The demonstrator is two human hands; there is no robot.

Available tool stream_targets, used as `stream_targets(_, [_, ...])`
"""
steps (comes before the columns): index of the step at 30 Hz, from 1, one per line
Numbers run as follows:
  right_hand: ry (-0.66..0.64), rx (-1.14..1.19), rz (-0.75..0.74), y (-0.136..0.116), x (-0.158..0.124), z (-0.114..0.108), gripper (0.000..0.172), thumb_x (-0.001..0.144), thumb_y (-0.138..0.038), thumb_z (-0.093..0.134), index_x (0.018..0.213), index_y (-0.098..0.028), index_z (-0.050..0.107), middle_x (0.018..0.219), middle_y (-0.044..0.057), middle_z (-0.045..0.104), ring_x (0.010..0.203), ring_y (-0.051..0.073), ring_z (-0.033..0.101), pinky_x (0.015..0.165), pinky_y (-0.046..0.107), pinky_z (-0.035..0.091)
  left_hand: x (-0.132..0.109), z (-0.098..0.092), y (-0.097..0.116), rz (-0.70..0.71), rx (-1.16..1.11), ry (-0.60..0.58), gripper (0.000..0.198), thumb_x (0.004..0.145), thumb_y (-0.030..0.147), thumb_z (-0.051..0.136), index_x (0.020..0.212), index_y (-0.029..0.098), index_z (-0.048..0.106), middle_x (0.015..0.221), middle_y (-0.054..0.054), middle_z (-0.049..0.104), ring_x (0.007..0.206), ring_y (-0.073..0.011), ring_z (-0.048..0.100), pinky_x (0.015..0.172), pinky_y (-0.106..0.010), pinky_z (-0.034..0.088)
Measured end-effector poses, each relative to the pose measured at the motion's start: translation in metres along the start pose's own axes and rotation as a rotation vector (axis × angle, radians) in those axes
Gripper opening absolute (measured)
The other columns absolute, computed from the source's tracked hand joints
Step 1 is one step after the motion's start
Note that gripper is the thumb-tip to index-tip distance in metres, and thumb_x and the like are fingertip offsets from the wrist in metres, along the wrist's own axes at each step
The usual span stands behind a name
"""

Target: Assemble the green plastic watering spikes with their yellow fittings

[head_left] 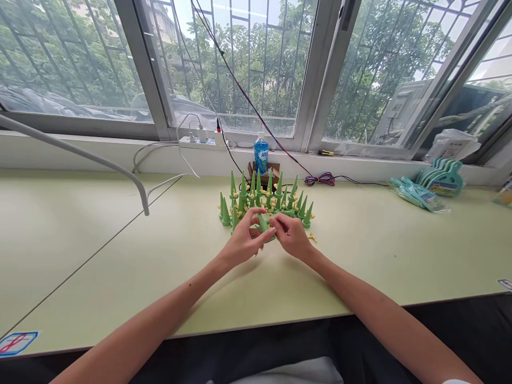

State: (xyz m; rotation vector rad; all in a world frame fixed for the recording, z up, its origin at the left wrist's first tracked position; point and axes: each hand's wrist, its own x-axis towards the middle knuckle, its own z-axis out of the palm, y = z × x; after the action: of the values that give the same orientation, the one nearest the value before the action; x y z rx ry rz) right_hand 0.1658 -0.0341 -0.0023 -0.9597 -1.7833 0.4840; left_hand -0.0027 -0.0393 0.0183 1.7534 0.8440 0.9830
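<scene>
A green plastic cone (263, 223) is tilted between the fingers and thumb of my left hand (245, 238). My right hand (291, 235) is closed in a pinch right beside the cone's lower end. What its fingertips hold is mostly hidden; a bit of yellow shows near them. Just beyond both hands stands a cluster of green cones (242, 186) with small yellow pieces among them. One loose yellow piece (312, 237) lies on the table right of my right hand.
A blue bottle (261, 153) and a brown cardboard box (275, 168) stand behind the cones. A coiled cable (322, 179) lies to the right. Further right are teal plastic items (442, 177). A grey curved tube (120, 159) reaches over the table's left side. The power strip (202, 142) sits by the window.
</scene>
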Motion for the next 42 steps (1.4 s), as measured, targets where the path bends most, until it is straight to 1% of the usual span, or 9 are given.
stream_targets(6, [-0.005,-0.006,-0.009,0.0006,-0.0001,0.0,0.028,0.094,-0.034,0.046,0.07,-0.019,0.047,0.054,-0.005,0.038,0.049,0.009,0.031,0.049,0.024,0.027,-0.0001,-0.0018,0.0014,-0.01,0.032,-0.022,0.054,0.081,0.047,0.064,0.124,0.027,0.038,0.082,0.005,0.042,0.052,-0.0072,0.053,0.04,-0.019,0.042])
stream_targets(15, [-0.025,-0.014,0.001,-0.0031,0.0008,-0.0021,0.033,0.095,-0.041,0.045,0.07,-0.019,0.048,0.056,-0.004,0.038,0.05,0.01,0.031,0.05,0.025,0.027,-0.0002,-0.0012,-0.0036,0.154,0.302,0.066,0.044,0.083,0.036,0.062,0.122,0.027,0.043,0.089,0.002,0.048,0.05,-0.0037,0.046,0.05,-0.02,0.041])
stream_targets(20, [-0.026,-0.021,-0.012,-0.0046,0.001,-0.0025,0.034,0.095,-0.042,0.044,0.07,-0.019,0.048,0.057,-0.003,0.04,0.051,0.01,0.032,0.05,0.025,0.028,-0.0008,-0.0012,-0.0051,0.216,0.433,0.064,0.044,0.085,0.034,0.06,0.125,0.026,0.043,0.073,0.005,0.046,0.053,-0.008,0.045,0.051,-0.02,0.04])
stream_targets(22, [-0.024,-0.02,-0.018,-0.0046,0.0011,-0.0024,0.033,0.095,-0.041,0.044,0.07,-0.019,0.048,0.056,-0.004,0.04,0.051,0.01,0.032,0.05,0.025,0.027,-0.001,-0.0011,-0.005,0.221,0.447,0.062,0.045,0.085,0.033,0.059,0.126,0.026,0.042,0.073,0.005,0.046,0.054,-0.0083,0.046,0.052,-0.021,0.041])
stream_targets(27, [-0.011,-0.005,0.013,-0.004,0.0007,-0.0015,0.033,0.095,-0.041,0.044,0.07,-0.019,0.048,0.054,-0.004,0.041,0.049,0.01,0.033,0.049,0.024,0.028,-0.0014,0.0007,-0.0031,0.177,0.345,0.084,0.058,0.084,0.034,0.061,0.134,0.03,0.031,0.09,0.002,0.048,0.051,-0.004,0.048,0.053,-0.021,0.044])
stream_targets(30, [-0.001,0.004,0.038,-0.0034,0.0005,-0.001,0.034,0.095,-0.042,0.044,0.072,-0.019,0.051,0.055,-0.004,0.043,0.049,0.01,0.036,0.049,0.024,0.029,-0.0012,0.0025,-0.0019,0.132,0.223,0.077,0.063,0.086,0.039,0.059,0.138,0.031,0.025,0.091,0.002,0.048,0.051,-0.0043,0.051,0.051,-0.02,0.046])
stream_targets(34, [0.01,-0.001,0.042,-0.003,0.0005,-0.0011,0.035,0.095,-0.044,0.045,0.07,-0.019,0.049,0.054,-0.004,0.042,0.048,0.01,0.035,0.048,0.024,0.029,-0.0008,0.0042,0.0002,0.08,0.083,0.068,0.061,0.089,0.046,0.054,0.139,0.031,0.022,0.086,0.002,0.049,0.052,-0.0064,0.055,0.046,-0.018,0.046])
stream_targets(39, [0.006,0.004,0.042,-0.0035,0.0004,-0.0016,0.035,0.095,-0.043,0.045,0.069,-0.02,0.048,0.053,-0.004,0.041,0.048,0.01,0.035,0.048,0.024,0.029,-0.0007,0.005,0.0026,0.08,0.029,0.095,0.062,0.091,0.048,0.051,0.142,0.034,0.02,0.084,0.003,0.05,0.049,-0.005,0.053,0.043,-0.017,0.045])
stream_targets(42, [0.0,0.003,0.045,-0.0037,0.0002,-0.0017,0.035,0.095,-0.044,0.044,0.07,-0.02,0.048,0.053,-0.004,0.042,0.048,0.01,0.036,0.048,0.024,0.029,0.0003,0.0047,0.0019,0.073,0.018,0.1,0.063,0.092,0.049,0.05,0.144,0.033,0.019,0.079,0.004,0.049,0.048,-0.006,0.053,0.042,-0.017,0.045])
